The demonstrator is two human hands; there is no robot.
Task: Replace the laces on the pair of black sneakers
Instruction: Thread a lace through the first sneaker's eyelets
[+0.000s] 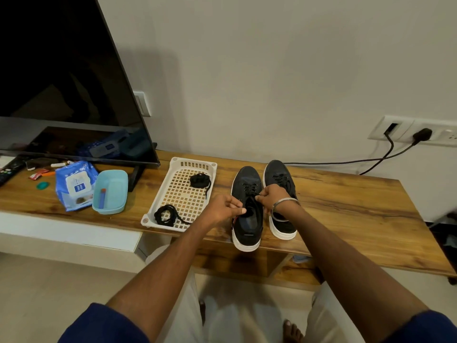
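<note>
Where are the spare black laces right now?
In the head view, two coiled black laces lie in the white basket on the wooden shelf, left of the sneakers, right of the blue tub.

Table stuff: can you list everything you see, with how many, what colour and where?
Sneakers: two, black, white soles, table middle.
Basket: one, white, left of sneakers.
Lace bundles: two, black, in basket.
Tub: one, light blue, left of basket.
Wipes pack: one, blue, beside tub.
TV: one, black, far left.
Remote: one, black, left edge.
Table: one, brown wood.
Left hand: pinching the near sneaker's lace.
Right hand: pinching it too.
</note>
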